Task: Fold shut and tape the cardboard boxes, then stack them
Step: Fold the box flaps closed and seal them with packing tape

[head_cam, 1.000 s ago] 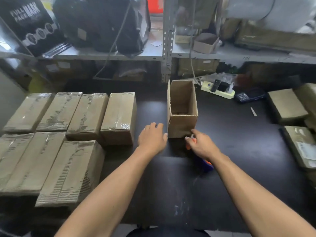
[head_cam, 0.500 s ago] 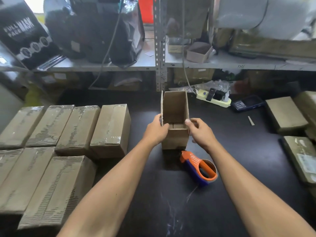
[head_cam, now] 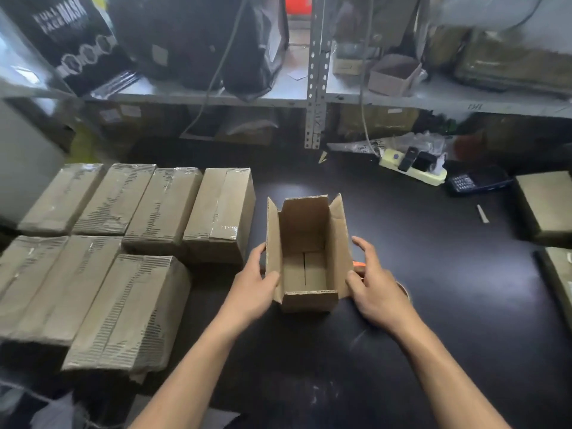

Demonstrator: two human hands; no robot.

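An open cardboard box (head_cam: 306, 274) stands upright in the middle of the black table (head_cam: 448, 289), its top flaps raised and its inside empty. My left hand (head_cam: 255, 281) grips the box's left flap, thumb hooked over the near corner. My right hand (head_cam: 376, 284) rests flat against the outside of the right flap with its fingers nearly straight. An orange tape dispenser (head_cam: 359, 268) lies behind my right hand, mostly hidden. Several taped boxes (head_cam: 219, 212) lie side by side in two rows at the left, the nearest one (head_cam: 130, 311) by my left forearm.
More cardboard boxes (head_cam: 546, 202) sit at the table's right edge. A power strip (head_cam: 414, 172) and a dark keypad device (head_cam: 473, 182) lie at the back right. A metal shelf (head_cam: 314, 97) with bags and boxes runs behind the table.
The box has been drawn nearer to me and its side flaps now stand spread. My hands have shifted lower on its sides, and my right hand now covers the tape dispenser.
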